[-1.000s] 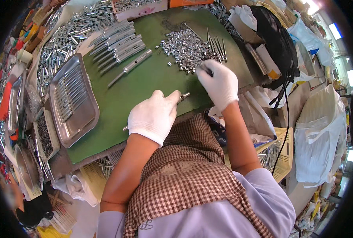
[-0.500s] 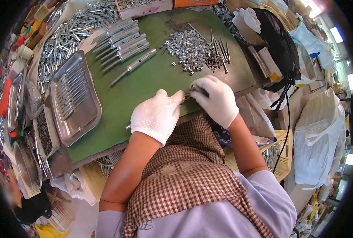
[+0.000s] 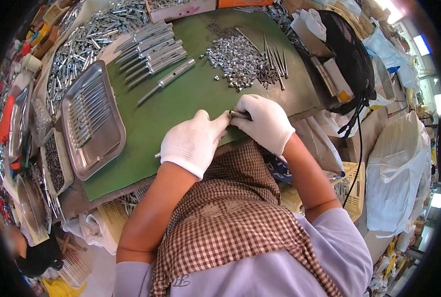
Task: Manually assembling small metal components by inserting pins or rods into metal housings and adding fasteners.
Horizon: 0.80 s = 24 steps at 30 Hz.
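Both hands wear white knitted gloves and meet over the near edge of the green work surface (image 3: 200,99). My left hand (image 3: 188,141) is closed round a metal rod (image 3: 157,155); its bright end sticks out to the left, and most of it is hidden by the glove. My right hand (image 3: 266,123) pinches a short, dark metal cylinder (image 3: 241,115) against the left fingertips. Whether the two pieces are joined is hidden by the fingers. Beyond the hands lie a single metal tube with a thin shaft (image 3: 166,81) and a heap of small shiny metal sleeves (image 3: 233,62).
Several similar tubes (image 3: 153,57) lie in a row at the far left. A steel tray (image 3: 99,161) holds more slim rods, beside a box of small dark parts (image 3: 56,166). Dark screws (image 3: 266,76) and long pins (image 3: 281,62) lie right of the heap. A black mesh bag (image 3: 346,54) stands far right.
My right hand has turned and shifted slightly left, so the dark cylinder now shows in line with the left fingertips. My left hand has moved slightly left.
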Tool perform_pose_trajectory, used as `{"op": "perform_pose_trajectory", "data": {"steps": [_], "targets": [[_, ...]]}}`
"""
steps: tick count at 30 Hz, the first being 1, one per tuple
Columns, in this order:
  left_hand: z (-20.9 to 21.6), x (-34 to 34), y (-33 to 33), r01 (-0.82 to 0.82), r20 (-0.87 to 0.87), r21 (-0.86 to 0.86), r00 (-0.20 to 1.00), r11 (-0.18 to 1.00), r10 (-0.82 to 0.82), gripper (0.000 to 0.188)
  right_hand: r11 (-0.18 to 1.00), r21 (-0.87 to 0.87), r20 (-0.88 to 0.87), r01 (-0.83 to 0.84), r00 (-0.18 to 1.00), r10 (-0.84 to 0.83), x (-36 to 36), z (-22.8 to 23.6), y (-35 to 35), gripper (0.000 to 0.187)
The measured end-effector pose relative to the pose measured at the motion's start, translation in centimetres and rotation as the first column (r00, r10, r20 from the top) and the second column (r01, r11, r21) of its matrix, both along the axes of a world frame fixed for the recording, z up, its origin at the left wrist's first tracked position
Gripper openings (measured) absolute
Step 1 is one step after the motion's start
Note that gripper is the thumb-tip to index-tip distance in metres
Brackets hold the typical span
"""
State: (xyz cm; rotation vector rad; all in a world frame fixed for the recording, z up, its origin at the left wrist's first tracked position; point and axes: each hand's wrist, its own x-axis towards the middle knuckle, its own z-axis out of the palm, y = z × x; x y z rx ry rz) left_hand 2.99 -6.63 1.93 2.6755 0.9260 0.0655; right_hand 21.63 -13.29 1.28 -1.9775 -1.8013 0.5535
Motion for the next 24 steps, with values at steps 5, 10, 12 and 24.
{"op": "perform_pose_trajectory", "data": {"steps": [5,10,12,24], "targets": [[0.7,0.4,0.2,0.009,-0.075,-0.018,0.997,1.000,-0.010,0.025,0.980,0.194,-0.575,0.050,0.815,0.073,-0.1,1.1,0.1,0.032],[0.7,0.4,-0.1,-0.010,-0.073,-0.011,0.997,1.000,0.009,0.025,0.913,0.072,-0.969,0.401,-0.190,0.160,-2.4,-0.6,2.6,0.053],[1.0,0.4,-0.2,-0.015,-0.094,-0.037,0.995,0.999,0.011,0.024,0.920,0.122,-0.958,0.373,-0.198,0.207,-2.5,-1.9,2.9,0.052],[0.7,2.6,-0.2,0.066,-0.116,0.119,0.992,0.991,-0.052,0.018,0.872,0.172,-0.984,0.458,0.044,0.171,-3.0,-2.0,2.3,0.056]]}}
